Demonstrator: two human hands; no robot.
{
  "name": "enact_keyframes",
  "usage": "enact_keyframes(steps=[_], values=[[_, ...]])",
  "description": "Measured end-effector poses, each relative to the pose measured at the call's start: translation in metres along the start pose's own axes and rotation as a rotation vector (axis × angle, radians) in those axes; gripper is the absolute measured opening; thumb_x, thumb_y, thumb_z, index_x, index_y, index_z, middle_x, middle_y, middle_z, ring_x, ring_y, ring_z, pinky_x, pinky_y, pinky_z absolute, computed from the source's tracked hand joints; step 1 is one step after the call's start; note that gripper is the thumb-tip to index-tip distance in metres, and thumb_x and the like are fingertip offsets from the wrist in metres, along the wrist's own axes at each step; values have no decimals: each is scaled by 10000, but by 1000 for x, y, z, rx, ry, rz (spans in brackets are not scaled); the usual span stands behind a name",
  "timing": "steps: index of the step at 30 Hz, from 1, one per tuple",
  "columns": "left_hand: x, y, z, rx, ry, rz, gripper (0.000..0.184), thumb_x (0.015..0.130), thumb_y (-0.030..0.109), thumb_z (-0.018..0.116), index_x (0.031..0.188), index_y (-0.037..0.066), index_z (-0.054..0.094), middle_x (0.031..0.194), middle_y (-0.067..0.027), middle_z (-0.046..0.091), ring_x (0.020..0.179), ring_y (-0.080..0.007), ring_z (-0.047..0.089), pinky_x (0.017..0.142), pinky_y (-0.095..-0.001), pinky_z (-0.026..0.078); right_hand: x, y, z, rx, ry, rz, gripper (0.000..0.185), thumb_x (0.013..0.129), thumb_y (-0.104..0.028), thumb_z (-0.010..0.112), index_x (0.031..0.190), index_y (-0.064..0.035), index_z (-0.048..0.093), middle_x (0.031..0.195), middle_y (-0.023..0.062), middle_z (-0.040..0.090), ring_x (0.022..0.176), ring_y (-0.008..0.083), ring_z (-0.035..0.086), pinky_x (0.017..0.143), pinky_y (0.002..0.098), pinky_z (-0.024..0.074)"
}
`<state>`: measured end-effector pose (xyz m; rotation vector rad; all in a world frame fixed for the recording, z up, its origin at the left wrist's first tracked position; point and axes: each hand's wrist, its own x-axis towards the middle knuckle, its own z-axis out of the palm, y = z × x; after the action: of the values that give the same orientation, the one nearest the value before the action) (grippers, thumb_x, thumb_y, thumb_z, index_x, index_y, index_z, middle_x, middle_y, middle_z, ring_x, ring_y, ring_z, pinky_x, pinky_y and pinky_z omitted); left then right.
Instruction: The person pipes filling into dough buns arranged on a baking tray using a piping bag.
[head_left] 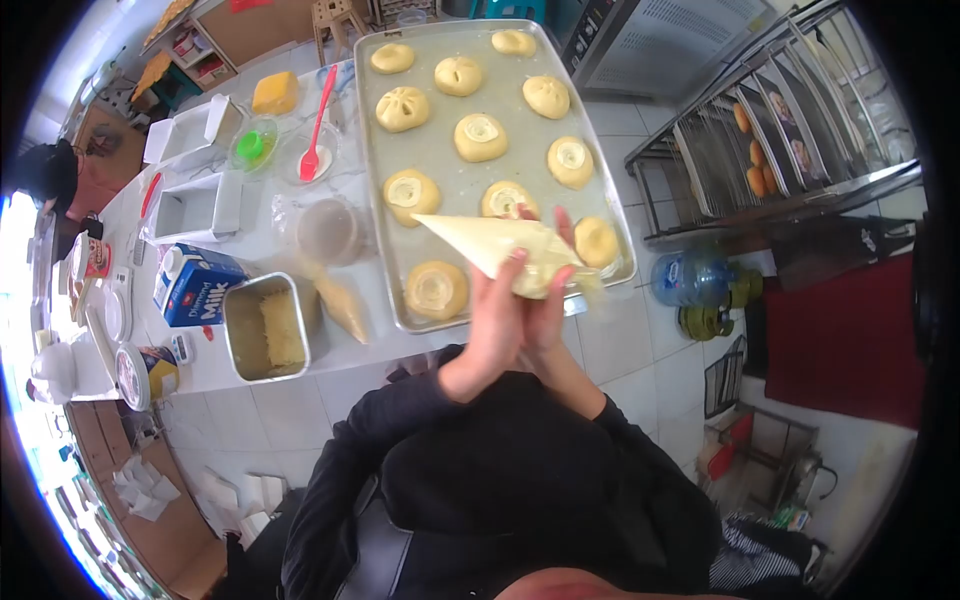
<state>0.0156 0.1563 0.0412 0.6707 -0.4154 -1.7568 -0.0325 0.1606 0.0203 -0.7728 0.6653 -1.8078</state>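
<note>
A piping bag [495, 245] full of pale cream is held above the near part of a metal baking tray [480, 300], its narrow tip pointing left. My left hand [494, 318] grips the bag's underside. My right hand [545, 315] is closed around its wide, gathered end, with some fingers behind the plastic. On the tray lie several round dough buns. Some carry a pale swirl, such as the bun [436, 290] left of my hands and the bun [480, 137] farther back. A bun [503, 200] just behind the bag is partly covered by it.
Left of the tray are a second filled bag [342, 308], a square metal tin [232, 330], a milk carton [196, 285], a plastic tub [328, 232] and a red brush [318, 130]. A rack [740, 150] with trays stands at the right, near water bottles [690, 275].
</note>
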Motion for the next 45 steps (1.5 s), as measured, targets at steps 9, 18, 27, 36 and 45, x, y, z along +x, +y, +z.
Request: enact_keyframes(steps=[9,18,27,36,45], values=[[21,-143,93,-27,-207,-256,481,825,236,431,1230,69,233,1212,-64,321,1155,-171,254,938,-310,212,45,-128,-126,97,236,-94,346,877,-375,282,866,-57,417,1024,131,444,1030,279,414,883,407,335],[50,-181,112,-399,-173,-639,510,805,494,382,1181,157,319,1165,-28,394,1082,-164,369,895,-321,296,76,-135,-183,-442,211,-180,351,871,-299,358,634,-40,359,628,71,419,705,235,493,661,350,414],[58,-186,106,-539,157,-577,345,807,463,393,995,174,415,916,6,456,919,-122,444,810,-277,350,78,-93,-193,-627,-46,-283,364,866,-242,358,559,-48,358,532,61,397,563,189,455,608,337,427],[78,-216,82,-1022,-87,-447,231,823,341,366,927,149,443,792,9,456,795,-105,459,728,-252,372,88,-80,-193,-679,-110,-254,368,867,-249,359,556,-52,348,527,60,391,551,185,449,597,338,424],[76,-194,89,-621,219,-482,230,815,281,351,923,100,444,805,-19,491,797,-122,494,719,-261,394,87,-75,-192,-681,-129,-199,373,868,-256,359,554,-57,338,522,60,386,539,180,443,587,338,422]])
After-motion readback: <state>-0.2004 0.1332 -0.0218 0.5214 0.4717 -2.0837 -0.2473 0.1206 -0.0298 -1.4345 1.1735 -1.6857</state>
